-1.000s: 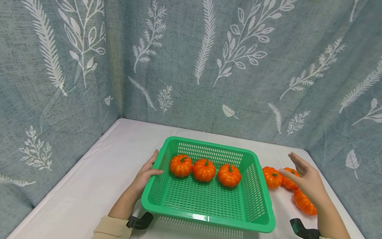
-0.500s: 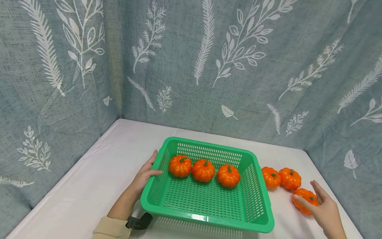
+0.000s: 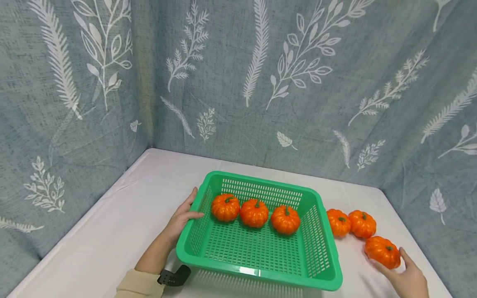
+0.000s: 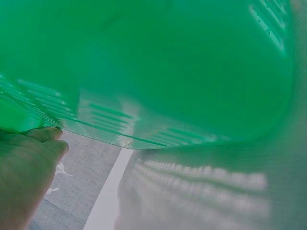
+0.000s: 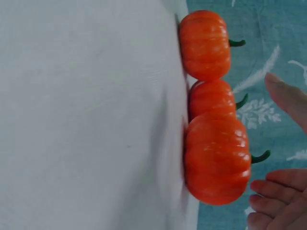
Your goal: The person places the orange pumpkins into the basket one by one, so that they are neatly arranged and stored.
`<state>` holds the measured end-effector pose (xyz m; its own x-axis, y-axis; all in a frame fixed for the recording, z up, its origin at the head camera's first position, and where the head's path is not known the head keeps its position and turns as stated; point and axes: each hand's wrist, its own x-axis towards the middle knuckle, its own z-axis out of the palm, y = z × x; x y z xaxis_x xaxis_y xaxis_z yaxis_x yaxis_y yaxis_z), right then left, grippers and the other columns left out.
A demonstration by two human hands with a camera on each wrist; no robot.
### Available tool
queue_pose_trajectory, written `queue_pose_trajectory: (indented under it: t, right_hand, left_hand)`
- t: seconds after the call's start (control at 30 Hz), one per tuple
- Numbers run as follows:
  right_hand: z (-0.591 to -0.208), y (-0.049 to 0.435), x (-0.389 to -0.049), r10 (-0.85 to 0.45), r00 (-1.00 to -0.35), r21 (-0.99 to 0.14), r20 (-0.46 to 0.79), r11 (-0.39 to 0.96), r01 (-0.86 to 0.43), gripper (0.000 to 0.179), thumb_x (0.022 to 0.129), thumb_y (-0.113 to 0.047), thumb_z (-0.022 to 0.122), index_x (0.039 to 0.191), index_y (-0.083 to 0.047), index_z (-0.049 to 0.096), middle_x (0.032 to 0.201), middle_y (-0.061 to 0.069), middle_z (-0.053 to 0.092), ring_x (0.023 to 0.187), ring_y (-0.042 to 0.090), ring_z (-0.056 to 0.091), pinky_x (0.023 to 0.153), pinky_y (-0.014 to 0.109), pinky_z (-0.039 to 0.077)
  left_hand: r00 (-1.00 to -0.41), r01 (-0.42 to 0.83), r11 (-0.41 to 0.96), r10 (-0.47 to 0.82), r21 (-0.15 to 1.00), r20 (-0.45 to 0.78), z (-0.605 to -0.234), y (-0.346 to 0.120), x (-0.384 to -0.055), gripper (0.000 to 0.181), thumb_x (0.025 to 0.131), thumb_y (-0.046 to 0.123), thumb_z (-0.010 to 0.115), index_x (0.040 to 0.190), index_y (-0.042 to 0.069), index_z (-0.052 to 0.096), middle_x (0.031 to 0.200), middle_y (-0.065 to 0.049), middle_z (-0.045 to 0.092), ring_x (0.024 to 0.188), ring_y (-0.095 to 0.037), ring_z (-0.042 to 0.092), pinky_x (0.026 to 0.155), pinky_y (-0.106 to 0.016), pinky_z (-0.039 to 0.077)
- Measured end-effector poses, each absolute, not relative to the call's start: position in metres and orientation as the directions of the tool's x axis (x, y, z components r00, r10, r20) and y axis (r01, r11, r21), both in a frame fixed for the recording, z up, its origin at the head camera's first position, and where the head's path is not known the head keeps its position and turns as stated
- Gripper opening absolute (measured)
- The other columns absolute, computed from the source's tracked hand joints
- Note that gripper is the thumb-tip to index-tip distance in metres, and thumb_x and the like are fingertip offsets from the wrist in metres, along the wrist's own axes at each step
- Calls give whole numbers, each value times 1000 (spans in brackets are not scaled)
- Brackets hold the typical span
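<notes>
A green plastic basket (image 3: 257, 271) with slotted walls holds a row of three small orange pumpkins, the middle one (image 3: 254, 213) between its neighbours. My left hand (image 3: 181, 217) grips the basket's left rim, thumb over the edge and fingers along the outer wall. In the left wrist view, the basket's green wall (image 4: 182, 62) fills most of the picture. On the right, my right hand (image 3: 408, 275) is spread around the near side of a loose pumpkin (image 3: 382, 251). The right wrist view shows its thumb and fingers (image 5: 276, 196) apart, beside that pumpkin's green stem.
Two more loose pumpkins, one (image 3: 338, 222) close by the basket's right wall and another (image 3: 362, 224) beside it, sit on the white tabletop (image 3: 123, 215). Blue-grey curtains (image 3: 231, 136) with white leaf prints stand behind the table and along both sides.
My right hand has come from above the far loose pumpkins, down and toward me, to the nearest loose one. My left hand and the basket stay in place.
</notes>
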<state>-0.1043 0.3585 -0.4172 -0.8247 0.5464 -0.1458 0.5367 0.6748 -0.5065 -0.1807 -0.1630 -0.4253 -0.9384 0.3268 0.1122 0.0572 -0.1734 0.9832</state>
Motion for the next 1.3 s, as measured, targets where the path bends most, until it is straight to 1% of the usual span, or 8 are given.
queue_pose_trajectory:
  t: [0.1,0.2,0.43,0.6,0.8,0.97,1.2,1.3]
  right_hand:
    - [-424,359,-103,570,-799,-513,-192,636,577,118,69,-61,66,141,10,5,138,38,22,119,51,27,99,62,28]
    - [-429,359,-103,586,-784,-524,-205,611,593,122,66,-63,67,142,9,4,138,37,22,118,50,28,98,61,29]
    - [-436,363,-111,589,-790,-539,-172,615,576,116,71,-57,66,141,11,2,139,38,19,121,51,25,100,60,27]
    - [-445,366,-117,596,-784,-583,-173,580,569,122,69,-60,67,142,9,-3,142,36,13,123,50,22,103,60,23]
    - [-448,370,-124,599,-787,-625,-150,559,545,120,71,-55,68,141,8,-6,144,35,7,128,49,19,106,58,18]
    - [-450,371,-125,623,-767,-646,-151,525,554,119,70,-55,69,142,8,-3,143,34,13,125,48,22,106,58,20]
    - [-444,367,-124,622,-775,-667,-112,531,522,113,72,-53,69,142,9,7,138,35,24,121,47,26,104,58,24]
    - [-436,366,-122,619,-780,-678,-89,536,503,109,74,-51,67,143,9,7,138,35,25,122,48,27,104,59,25]
  left_hand:
    - [-939,58,-172,326,983,113,-425,-163,-181,80,88,-1,40,146,12,-15,153,-3,-15,140,-26,-3,107,-37,19]
    - [-937,55,-171,330,984,110,-426,-164,-181,80,88,0,40,146,12,-15,153,-3,-14,140,-27,-2,107,-36,20]
    - [-937,50,-183,332,982,109,-425,-165,-181,80,88,0,40,146,13,-16,153,-3,-13,140,-27,1,106,-34,23]
    - [-938,46,-181,330,982,105,-425,-164,-180,80,88,-2,38,145,11,-16,153,-4,-15,140,-27,-1,107,-37,19]
    - [-939,55,-181,325,982,113,-425,-163,-180,80,88,-2,39,145,10,-16,153,-3,-16,140,-27,-3,109,-39,16]
    - [-936,54,-191,333,980,116,-425,-163,-181,80,88,-3,38,145,11,-16,153,-3,-16,140,-27,-3,109,-40,16]
    - [-936,59,-195,331,979,123,-425,-163,-181,80,88,-3,38,145,10,-16,153,-4,-17,140,-28,-3,108,-40,17]
    - [-936,59,-194,330,979,122,-425,-163,-181,80,88,-3,38,145,10,-16,153,-3,-17,140,-28,-3,109,-41,17]
